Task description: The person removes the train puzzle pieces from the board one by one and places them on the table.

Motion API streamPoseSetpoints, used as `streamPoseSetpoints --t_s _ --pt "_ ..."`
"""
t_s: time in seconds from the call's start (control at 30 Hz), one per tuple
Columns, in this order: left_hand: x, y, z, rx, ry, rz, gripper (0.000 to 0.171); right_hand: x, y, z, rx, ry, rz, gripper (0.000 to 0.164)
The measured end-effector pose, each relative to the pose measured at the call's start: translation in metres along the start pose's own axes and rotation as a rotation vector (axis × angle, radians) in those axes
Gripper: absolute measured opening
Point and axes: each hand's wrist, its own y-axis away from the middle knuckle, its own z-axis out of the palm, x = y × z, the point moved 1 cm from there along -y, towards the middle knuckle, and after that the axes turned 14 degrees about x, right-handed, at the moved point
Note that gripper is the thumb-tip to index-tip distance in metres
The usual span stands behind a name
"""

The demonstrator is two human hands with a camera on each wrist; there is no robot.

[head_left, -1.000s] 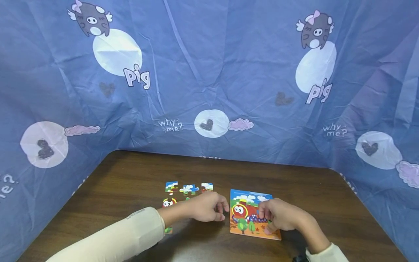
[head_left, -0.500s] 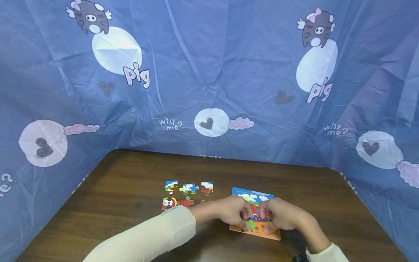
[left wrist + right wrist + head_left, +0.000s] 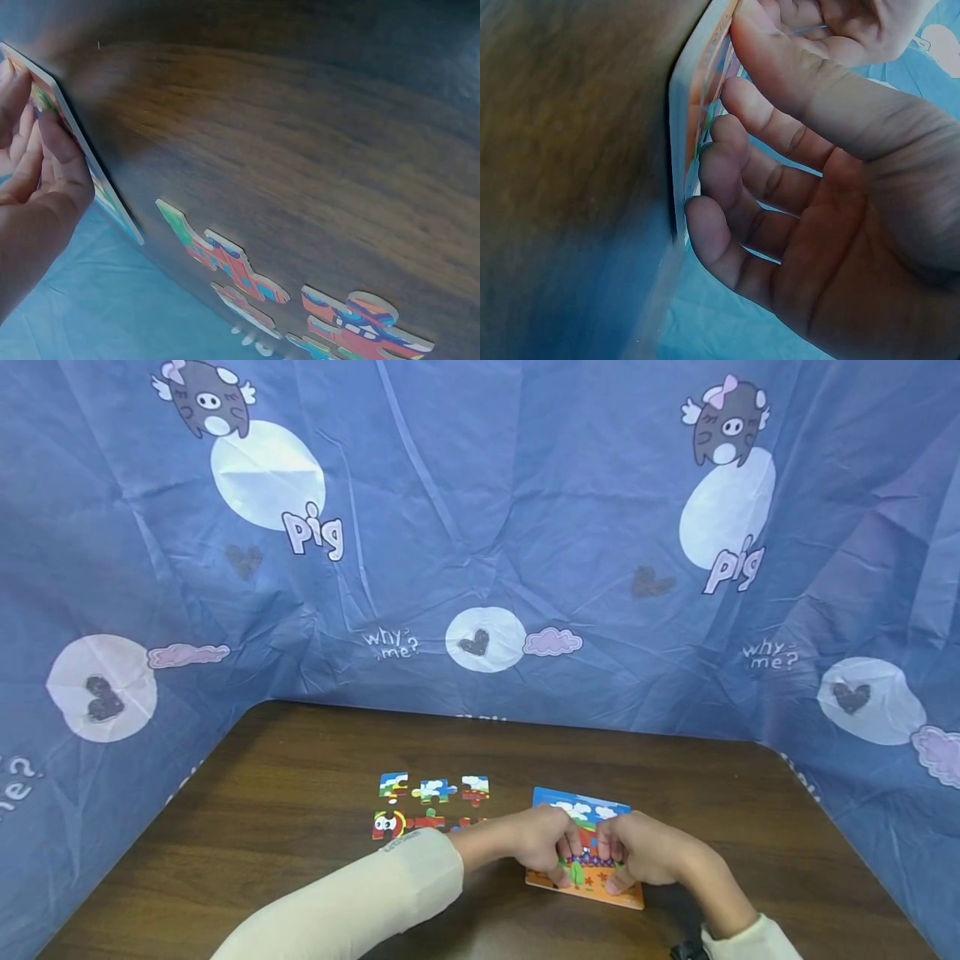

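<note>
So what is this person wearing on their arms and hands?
Both hands are bare: no gloves or rings show on the left hand or the right hand. Each arm wears a long cream sleeve ending at the wrist. The left sleeve has small dark lettering near its cuff, too small to read. A dark object sits beside the right sleeve; what it is cannot be told.

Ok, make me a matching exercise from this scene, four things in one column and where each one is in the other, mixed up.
Things:
1. left hand
2. right hand
3. loose puzzle pieces
4. blue cloth

Places:
A. behind the table, as a backdrop
B. on the puzzle board's left part
C. on the table, left of the board
D. on the board's right part

Pairs: 1-B, 2-D, 3-C, 4-A
</note>
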Motion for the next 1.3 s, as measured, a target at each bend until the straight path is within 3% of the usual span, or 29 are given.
streamPoseSetpoints --t_s 0.5,0.9,1.3 --pt "-0.0002 -0.0028 0.0026 -0.008 0.065 -0.121 0.034 0.0019 -0.0002 0.0002 0.010 -0.002 -0.011 0.035" --pt "0.0020 -0.0035 0.0014 -0.004 0.061 -0.107 0.037 0.0023 -0.0002 0.0007 0.015 0.001 -0.020 0.036" --pt "0.0035 0.0004 -0.0012 0.044 0.053 -0.018 0.015 0.0015 0.0008 0.0009 0.012 0.011 -0.040 0.035"
